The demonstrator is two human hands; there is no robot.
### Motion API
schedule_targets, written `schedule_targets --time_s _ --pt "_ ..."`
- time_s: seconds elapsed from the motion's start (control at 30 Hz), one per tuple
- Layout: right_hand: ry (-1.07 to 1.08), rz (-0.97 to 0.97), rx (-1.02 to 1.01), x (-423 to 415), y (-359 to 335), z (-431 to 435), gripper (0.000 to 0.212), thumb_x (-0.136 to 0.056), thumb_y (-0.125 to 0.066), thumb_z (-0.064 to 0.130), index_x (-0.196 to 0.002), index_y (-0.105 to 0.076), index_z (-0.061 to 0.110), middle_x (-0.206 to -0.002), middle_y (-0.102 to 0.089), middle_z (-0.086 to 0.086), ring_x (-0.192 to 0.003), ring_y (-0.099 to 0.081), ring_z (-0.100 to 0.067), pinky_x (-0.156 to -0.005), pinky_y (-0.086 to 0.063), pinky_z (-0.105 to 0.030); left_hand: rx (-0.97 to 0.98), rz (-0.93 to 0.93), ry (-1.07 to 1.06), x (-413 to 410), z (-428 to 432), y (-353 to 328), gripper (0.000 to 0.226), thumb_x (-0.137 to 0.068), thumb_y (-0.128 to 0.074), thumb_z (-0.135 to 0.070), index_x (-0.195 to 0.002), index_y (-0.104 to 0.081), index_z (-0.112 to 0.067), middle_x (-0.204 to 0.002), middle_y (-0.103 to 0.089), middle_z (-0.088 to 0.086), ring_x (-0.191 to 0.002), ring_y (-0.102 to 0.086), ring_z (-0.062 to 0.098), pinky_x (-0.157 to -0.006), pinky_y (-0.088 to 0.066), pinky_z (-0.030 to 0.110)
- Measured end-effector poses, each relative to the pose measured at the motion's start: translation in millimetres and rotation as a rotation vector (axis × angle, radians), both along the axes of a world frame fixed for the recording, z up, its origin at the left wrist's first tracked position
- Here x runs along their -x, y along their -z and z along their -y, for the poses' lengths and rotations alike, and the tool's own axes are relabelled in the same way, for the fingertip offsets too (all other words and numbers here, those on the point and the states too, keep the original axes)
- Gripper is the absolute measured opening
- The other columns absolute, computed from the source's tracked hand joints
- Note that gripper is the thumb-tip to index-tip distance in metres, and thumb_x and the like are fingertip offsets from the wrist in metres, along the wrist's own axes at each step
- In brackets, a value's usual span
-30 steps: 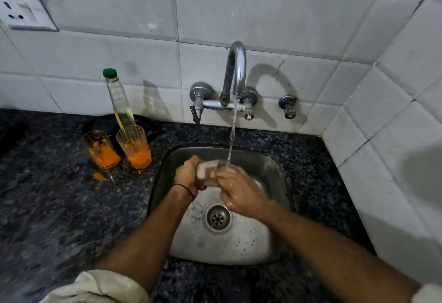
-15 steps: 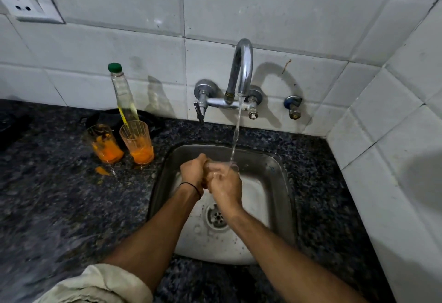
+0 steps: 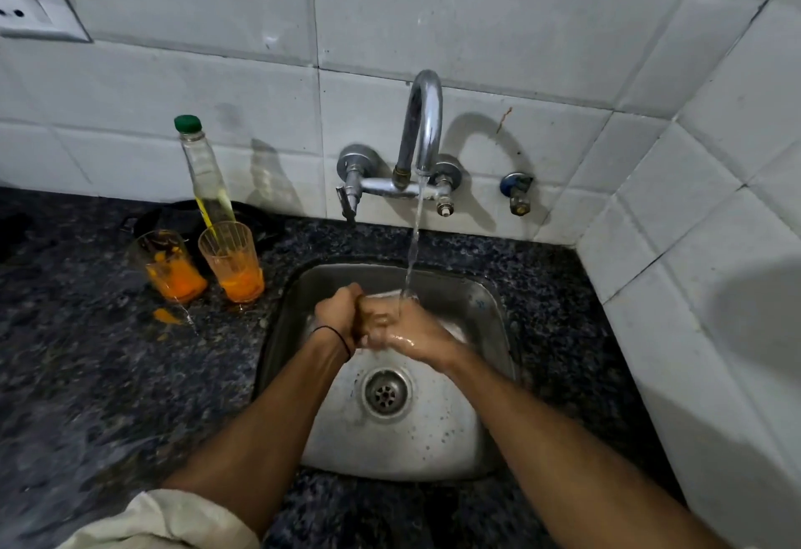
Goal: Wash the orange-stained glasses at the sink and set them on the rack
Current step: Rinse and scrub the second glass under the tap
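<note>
Both hands meet under the running water in the middle of the sink (image 3: 490,314). The left hand (image 3: 336,314) is closed into a fist, and the right hand (image 3: 403,332) is curled against it, wet and shining. Whether a glass is between them I cannot tell; only a pale edge shows just behind the knuckles, under the stream from the tap (image 3: 422,123).

Two orange-stained glasses wait on the bench (image 3: 86,375), left of the sink: the left glass (image 3: 171,266) and the right glass (image 3: 232,262), standing side by side and nearly touching, each with orange residue in its bottom. A small orange spill (image 3: 164,315) lies on the bench in front of them. An oil bottle (image 3: 203,171) with a green cap stands just behind the right glass. No rack is in view.

As I judge it, the washing is in its early part, with two glasses untouched.

The risks come mostly from wetness. Slick hands could let a glass slip onto the steel basin and crack it. A reach for the next glass could knock its neighbour, since they stand so close, or tip the tall bottle behind. Dripping arms could also spread the spill across the bench.
</note>
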State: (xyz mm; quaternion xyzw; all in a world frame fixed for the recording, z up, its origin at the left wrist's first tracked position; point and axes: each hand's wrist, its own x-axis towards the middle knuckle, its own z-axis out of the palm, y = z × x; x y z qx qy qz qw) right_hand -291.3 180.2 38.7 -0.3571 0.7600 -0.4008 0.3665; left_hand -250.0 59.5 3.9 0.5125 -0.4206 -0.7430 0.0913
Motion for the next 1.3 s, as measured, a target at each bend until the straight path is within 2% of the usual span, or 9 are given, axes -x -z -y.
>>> schedule_targets --time_s 0.1,0.23,0.47,0.6,0.7,0.83,0.93,1.17,1.3 --pt "0.433 0.409 0.183 -8 -1 4 0.031 -0.091 -0.069 0.032 -0.105 -0.074 0.004 -0.098 -0.076 -0.012 -0.089 -0.073 -0.021 -0.075 -0.057 -0.026 0.27 0.05 -0.124 1 -6 -3 0.025 -0.087 -0.059 -0.018 -0.064 -0.061 -0.01 -0.062 -0.055 0.006 -0.064 -0.056 0.029 -0.057 -0.045 0.035" --pt "1.042 0.794 0.337 -22 24 11 0.047 -0.091 -0.061 0.056 -0.089 -0.07 0.01 -0.073 -0.07 -0.006 -0.072 -0.066 -0.02 -0.073 -0.056 -0.035 0.945 0.051 0.014 -2 -6 -6 0.029 -0.09 -0.058 -0.025 -0.068 -0.061 -0.006 -0.067 -0.059 0.009 -0.071 -0.058 0.028 -0.066 -0.043 0.036" --pt "0.899 1.272 0.253 -13 33 15 0.04 -0.088 -0.065 0.049 -0.095 -0.076 0.012 -0.094 -0.075 -0.015 -0.09 -0.07 -0.029 -0.08 -0.057 -0.043 1.726 -0.308 0.513 -10 -11 -3 0.019 -0.089 -0.056 -0.026 -0.083 -0.066 -0.011 -0.084 -0.061 0.002 -0.077 -0.055 0.016 -0.063 -0.045 0.027" --pt "0.811 1.062 0.158 4 29 13 0.036 -0.096 -0.057 0.041 -0.079 -0.073 0.013 -0.076 -0.073 -0.01 -0.068 -0.066 -0.022 -0.066 -0.055 -0.036 1.277 -0.273 0.362 -16 -4 4 0.015 -0.091 -0.055 -0.022 -0.083 -0.065 -0.014 -0.083 -0.065 -0.001 -0.08 -0.059 0.018 -0.07 -0.046 0.029" --pt "0.655 0.578 0.059 10 11 16 0.038 -0.1 -0.051 0.03 -0.082 -0.069 0.002 -0.057 -0.066 -0.009 -0.048 -0.057 -0.019 -0.051 -0.049 -0.027 0.438 -0.14 0.264 -18 -3 9 0.021 -0.095 -0.055 -0.023 -0.086 -0.07 -0.012 -0.081 -0.07 0.008 -0.077 -0.064 0.025 -0.064 -0.049 0.029" --pt "0.091 -0.15 -0.043 14 -11 13 0.034 -0.097 -0.057 0.032 -0.077 -0.071 0.008 -0.068 -0.071 -0.006 -0.065 -0.067 -0.022 -0.074 -0.053 -0.035 -0.577 -0.146 0.259 -24 -11 19 0.043 -0.092 -0.052 -0.046 -0.087 -0.068 -0.007 -0.077 -0.066 0.013 -0.067 -0.061 0.023 -0.055 -0.05 0.025" --pt "-0.325 -0.593 -0.262 26 -23 11 0.014 -0.094 -0.06 0.032 -0.09 -0.071 0.025 -0.088 -0.07 0.01 -0.092 -0.061 -0.009 -0.098 -0.032 -0.04 -0.729 -0.239 0.31 -24 -14 29 0.041 -0.09 -0.051 -0.046 -0.079 -0.063 -0.008 -0.063 -0.058 0.008 -0.043 -0.052 0.013 -0.033 -0.033 0.013" --pt "-0.017 -0.027 -0.155 32 -20 4 0.011 -0.085 -0.074 0.018 -0.086 -0.074 0.007 -0.085 -0.076 -0.005 -0.082 -0.072 -0.019 -0.089 -0.056 -0.04 -0.37 -0.399 0.112 -6 -26 23 0.042 -0.103 -0.03 -0.045 -0.094 -0.059 -0.015 -0.073 -0.066 0.009 -0.061 -0.057 0.019 -0.05 -0.048 0.023" --pt "-0.052 -0.253 -0.125 35 -26 2 0.024 -0.089 -0.071 0.029 -0.068 -0.066 0.02 -0.07 -0.07 0.002 -0.064 -0.066 -0.01 -0.063 -0.05 -0.028 -0.496 -0.437 0.236 -10 -24 21 0.045 -0.092 -0.034 -0.043 -0.086 -0.063 -0.008 -0.07 -0.059 0.012 -0.061 -0.057 0.023 -0.05 -0.041 0.025"
